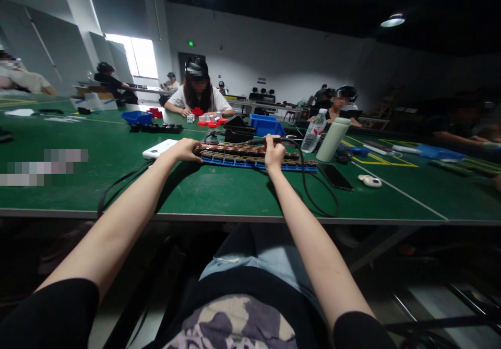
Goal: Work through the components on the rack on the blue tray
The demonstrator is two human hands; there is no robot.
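Observation:
In front of me on the green table lies a long blue rack (230,163) filled with rows of copper-coloured parts (238,149). At its left end my left hand (187,151) grips the edge, thumb on the near side. My right hand (274,153) is closed round the dark handle of a soldering iron (256,142), held over the rack's middle. The thin tip points left, toward the rows; whether it touches them I cannot tell. A black cord (303,174) runs from the handle and loops over the table to the right.
A white box (159,149) stands left of the rack. On the right are a water bottle (314,130), a pale green flask (333,139), a phone (335,177) and a small cream case (370,181). Blue bins (267,125) sit behind. A person (199,91) works opposite.

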